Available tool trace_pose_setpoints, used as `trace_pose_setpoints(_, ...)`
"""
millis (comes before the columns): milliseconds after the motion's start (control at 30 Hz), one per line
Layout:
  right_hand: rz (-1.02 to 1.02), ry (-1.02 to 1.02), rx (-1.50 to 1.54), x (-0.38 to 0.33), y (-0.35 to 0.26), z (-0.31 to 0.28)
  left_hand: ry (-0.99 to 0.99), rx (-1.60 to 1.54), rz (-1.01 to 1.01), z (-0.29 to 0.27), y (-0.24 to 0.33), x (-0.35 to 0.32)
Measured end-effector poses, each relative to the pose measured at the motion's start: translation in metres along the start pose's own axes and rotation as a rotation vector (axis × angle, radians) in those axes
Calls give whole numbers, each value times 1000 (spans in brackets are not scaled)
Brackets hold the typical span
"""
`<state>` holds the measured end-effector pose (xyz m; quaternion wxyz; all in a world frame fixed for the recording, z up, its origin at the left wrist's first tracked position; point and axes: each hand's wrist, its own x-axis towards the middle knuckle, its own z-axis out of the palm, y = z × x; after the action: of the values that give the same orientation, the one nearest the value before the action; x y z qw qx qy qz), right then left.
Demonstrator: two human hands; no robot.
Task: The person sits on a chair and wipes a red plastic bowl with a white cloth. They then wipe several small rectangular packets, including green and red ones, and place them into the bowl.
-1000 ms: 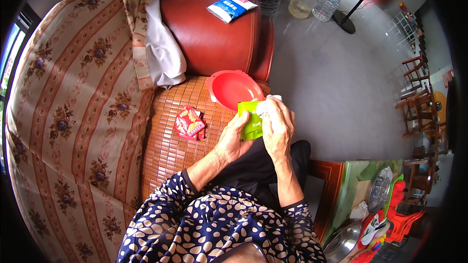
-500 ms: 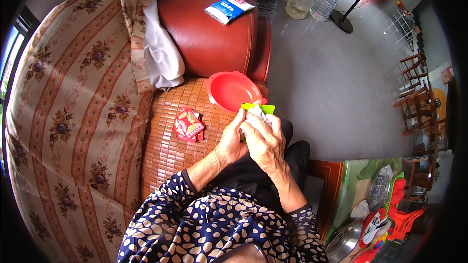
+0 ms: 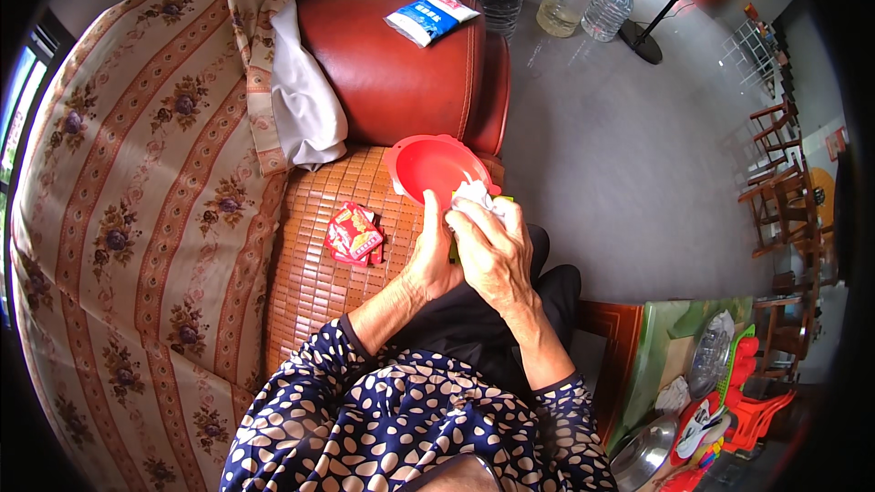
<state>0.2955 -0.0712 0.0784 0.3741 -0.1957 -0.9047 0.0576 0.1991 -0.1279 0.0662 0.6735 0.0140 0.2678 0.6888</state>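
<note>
Left hand [image 3: 432,262], thumb lifted, is seemingly supporting the packet [image 3: 508,199] near the bowl [image 3: 436,162]; right hand [image 3: 497,255], curled, is clutching tissue [image 3: 473,196] over it. Hard rubbing could be knocking it loose.

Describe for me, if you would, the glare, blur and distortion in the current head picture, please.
Head view: bright highlights on the bamboo seat mat, softer sheen on the red leather armrest; head view: round top of the black floor stand blurred, rim of the red bowl clear; head view: fisheye distortion tips the wooden chairs sideways, and the corners go black.
</note>
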Motion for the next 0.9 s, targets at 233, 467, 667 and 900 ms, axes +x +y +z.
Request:
trace_pose_setpoints(233,24,1,66,-15,-2,-7,-13,-24,24,-9,-5,6)
trace_pose_setpoints(467,309,165,-65,-3,9,6,-121,-26,130,-11,-22,13)
trace_pose_setpoints(667,449,164,30,-23,1,9,-105,-150,117,-16,-25,20)
trace_pose_setpoints(900,329,-134,207,-46,-9,-24,-151,-129,37,-34,-15,24)
